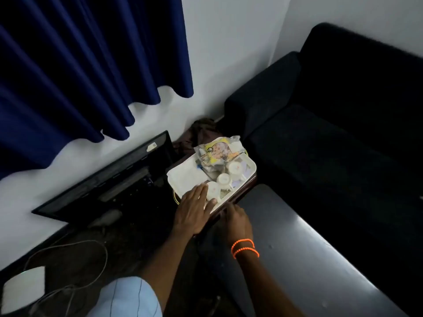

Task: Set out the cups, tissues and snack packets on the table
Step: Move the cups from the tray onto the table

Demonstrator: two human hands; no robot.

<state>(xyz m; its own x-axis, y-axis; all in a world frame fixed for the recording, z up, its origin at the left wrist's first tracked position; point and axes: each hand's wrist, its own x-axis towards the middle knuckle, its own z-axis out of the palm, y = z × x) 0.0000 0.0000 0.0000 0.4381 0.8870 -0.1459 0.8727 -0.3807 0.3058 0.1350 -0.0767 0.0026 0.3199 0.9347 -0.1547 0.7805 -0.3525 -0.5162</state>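
Note:
A white tray [251, 167] sits on a small dark stand between a leaning monitor and a sofa. On it are three white cups: one nearest me [214, 189], one in the middle [223, 179] and one farther right [235, 167]. White tissues [185, 172] lie on the tray's left half, and snack packets [218, 151] are piled at its far end. My left hand [192, 208] rests flat at the tray's near left corner, fingers spread, touching the nearest cup. My right hand [235, 217] curls around the near edge under the tray; its grip is partly hidden.
A dark glossy table [297, 243] stretches to the lower right. A black sofa [332, 133] stands on the right, a black monitor [109, 177] leans on the wall at left. Cables [68, 248] and a white device [23, 287] lie on the floor. A blue curtain [80, 65] hangs above.

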